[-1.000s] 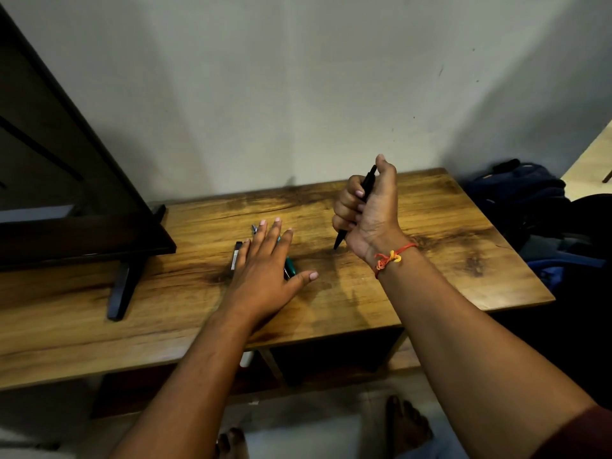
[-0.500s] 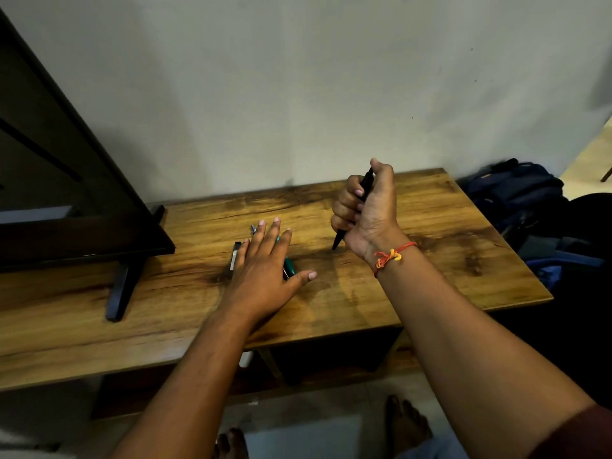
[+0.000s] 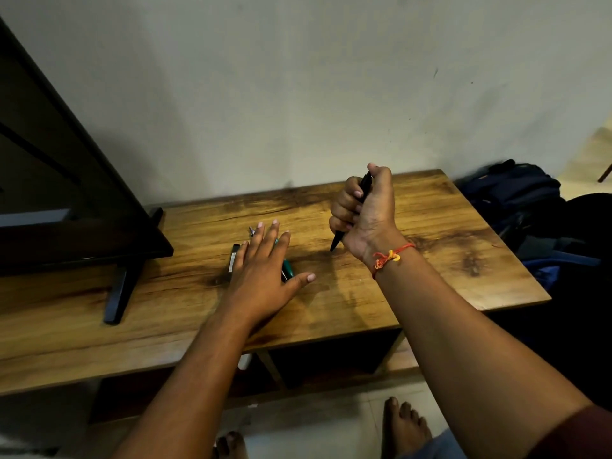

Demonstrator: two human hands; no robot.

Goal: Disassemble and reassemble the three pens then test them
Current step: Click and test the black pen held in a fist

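- Black pen (image 3: 364, 190): slim, dark barrel, held near upright and tilted, in the fist of the right hand (image 3: 366, 213); tip (image 3: 333, 247) points down, at or just above the bench (image 3: 414, 233); contact cannot be confirmed.
- Green pen (image 3: 287, 269): teal-green barrel, lying flat on the bench, mostly covered by the flat, spread left hand (image 3: 265, 270).
- Black item with pale label (image 3: 234, 261): lying flat just left of the left hand; whether it is a pen is unclear.
- Small metallic part (image 3: 252, 230): beyond the left fingertips; identity unclear.

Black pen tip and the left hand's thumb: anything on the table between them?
In the head view, nothing: only bare, shadowed wood of the table lies between the black pen tip and the left hand thumb. The right hand holds that pen in a fist grip.
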